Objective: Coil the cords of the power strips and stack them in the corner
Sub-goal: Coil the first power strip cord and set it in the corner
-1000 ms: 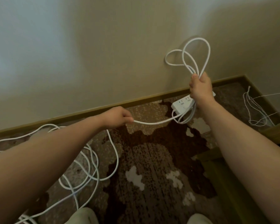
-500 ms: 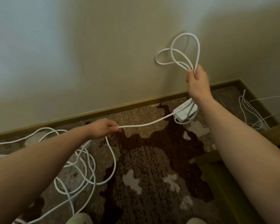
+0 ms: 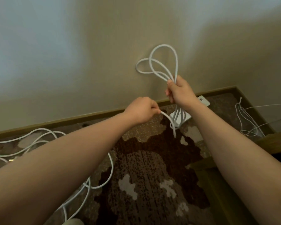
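My right hand [image 3: 178, 91] is raised in front of the wall and grips a bundle of white cord loops [image 3: 159, 62] that stand up above the fist. Below that hand hangs a white power strip [image 3: 182, 118], partly hidden by my right wrist. My left hand [image 3: 141, 109] is closed on the free run of the same cord [image 3: 169, 120], just left of the right hand. The rest of the cord trails down under my left arm to loose loops on the carpet [image 3: 100, 181].
More white cord [image 3: 31, 140] lies tangled on the patterned carpet at the left beside the baseboard [image 3: 71, 120]. Thin white cables [image 3: 246, 120] lie in the room's corner at the right. A dark wooden furniture edge [image 3: 217, 192] stands at the lower right.
My left hand has moved up and right along the cord, close to my right hand. The stretch of cord between the hands has gone from taut to a short curved loop.
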The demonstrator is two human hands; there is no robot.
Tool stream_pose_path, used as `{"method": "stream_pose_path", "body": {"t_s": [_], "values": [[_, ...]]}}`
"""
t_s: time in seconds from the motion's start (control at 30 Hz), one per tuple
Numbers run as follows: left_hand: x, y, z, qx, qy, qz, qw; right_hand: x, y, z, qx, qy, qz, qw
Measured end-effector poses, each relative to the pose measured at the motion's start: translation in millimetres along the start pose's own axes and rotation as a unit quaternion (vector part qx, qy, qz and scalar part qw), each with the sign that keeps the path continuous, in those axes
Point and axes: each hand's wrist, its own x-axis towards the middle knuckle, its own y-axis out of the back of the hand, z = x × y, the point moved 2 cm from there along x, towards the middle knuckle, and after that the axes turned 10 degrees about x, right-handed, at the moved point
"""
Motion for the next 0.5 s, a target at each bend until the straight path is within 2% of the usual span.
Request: {"method": "stream_pose_path", "body": {"t_s": [0.17, 0.23, 0.5], "values": [[-2.6, -2.5, -17.3, -0.058, 0.101, 0.089, 0.989, -7.7, -17.9, 7.6, -0.027, -0.076, -0.063, 0.995], [-0.7, 1.4, -16.0, -0.057, 0.118, 0.121, 0.984, -10.3, -22.7, 8.8, -0.007, -0.093, -0.077, 0.993], [1.0, 6.3, -14.4, -0.028, 0.158, 0.168, 0.973, -13.1, -26.4, 11.6, 0.034, -0.122, -0.091, 0.988]]}}
